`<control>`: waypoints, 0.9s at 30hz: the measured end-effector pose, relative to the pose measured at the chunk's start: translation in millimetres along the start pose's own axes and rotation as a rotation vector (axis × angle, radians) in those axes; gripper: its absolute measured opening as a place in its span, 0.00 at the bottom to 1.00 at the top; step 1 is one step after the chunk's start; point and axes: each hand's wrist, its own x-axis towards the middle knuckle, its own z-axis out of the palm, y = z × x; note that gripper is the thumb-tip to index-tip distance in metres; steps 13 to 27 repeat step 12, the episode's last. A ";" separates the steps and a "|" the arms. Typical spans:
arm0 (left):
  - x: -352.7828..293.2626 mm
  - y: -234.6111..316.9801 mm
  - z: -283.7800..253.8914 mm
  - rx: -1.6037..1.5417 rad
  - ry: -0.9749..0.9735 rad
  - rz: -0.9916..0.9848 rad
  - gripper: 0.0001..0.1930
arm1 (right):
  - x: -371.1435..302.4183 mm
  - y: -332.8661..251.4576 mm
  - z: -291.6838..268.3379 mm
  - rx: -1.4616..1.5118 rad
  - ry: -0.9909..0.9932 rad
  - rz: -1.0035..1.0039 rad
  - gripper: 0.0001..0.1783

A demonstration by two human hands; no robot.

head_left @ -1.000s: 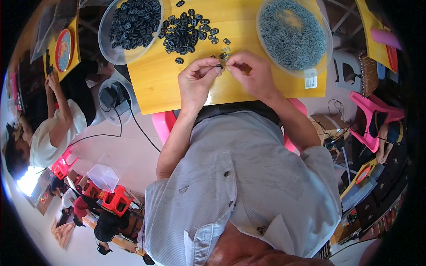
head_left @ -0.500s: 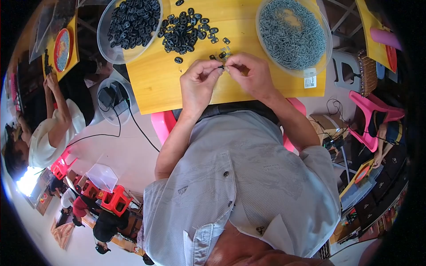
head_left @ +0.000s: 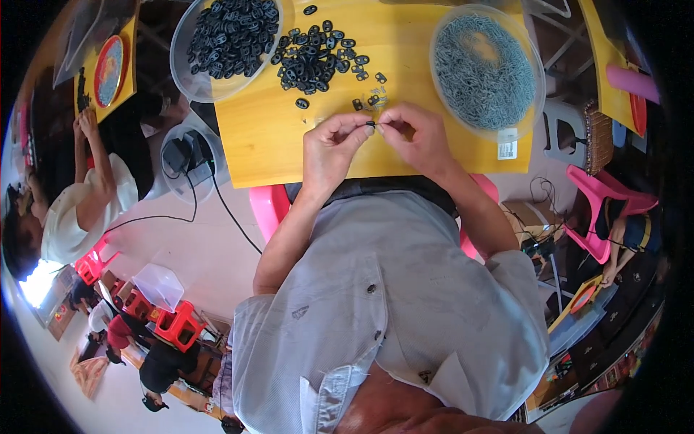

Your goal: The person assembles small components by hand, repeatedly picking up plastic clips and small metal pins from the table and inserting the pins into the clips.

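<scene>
Over the yellow table [head_left: 271, 155], my left hand [head_left: 329, 153] is closed in a pinch on a small black oval plastic piece [head_left: 371, 124]. My right hand [head_left: 418, 141] meets it there, thumb and forefinger pressed together on something thin and too small to name. Just beyond the fingertips lie two loose black two-holed pieces [head_left: 357, 104] and a few thin grey metal fasteners [head_left: 381, 92], possibly screws. A heap of the same black pieces [head_left: 312, 64] sits farther left.
At the far left a clear round tub [head_left: 178, 69] holds many black pieces. Another clear tub [head_left: 541, 81] at the right is full of grey fasteners. A white label [head_left: 507, 145] lies by it. Other people work at tables on both sides; a pink chair [head_left: 603, 210] stands right.
The whole view has shifted slightly, with the table and tubs appearing lower and farther right. My hands stay together in the same pinch on the black piece.
</scene>
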 end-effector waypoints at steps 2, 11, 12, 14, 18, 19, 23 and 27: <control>-1.1 -2.7 0.2 -0.010 0.005 0.026 0.09 | -0.1 0.8 0.3 -0.010 -0.017 -0.009 0.05; -3.3 -9.3 -5.2 0.098 0.032 0.099 0.06 | 0.8 -11.0 4.0 -0.110 -0.051 -0.033 0.05; -4.0 -10.0 -5.8 0.091 0.036 0.099 0.06 | 1.1 -12.8 5.4 -0.127 -0.055 -0.031 0.05; -4.0 -10.0 -5.8 0.091 0.036 0.099 0.06 | 1.1 -12.8 5.4 -0.127 -0.055 -0.031 0.05; -4.0 -10.0 -5.8 0.091 0.036 0.099 0.06 | 1.1 -12.8 5.4 -0.127 -0.055 -0.031 0.05; -4.0 -10.0 -5.8 0.091 0.036 0.099 0.06 | 1.1 -12.8 5.4 -0.127 -0.055 -0.031 0.05; -4.0 -10.0 -5.8 0.091 0.036 0.099 0.06 | 1.1 -12.8 5.4 -0.127 -0.055 -0.031 0.05; -4.0 -10.0 -5.8 0.091 0.036 0.099 0.06 | 1.1 -12.8 5.4 -0.127 -0.055 -0.031 0.05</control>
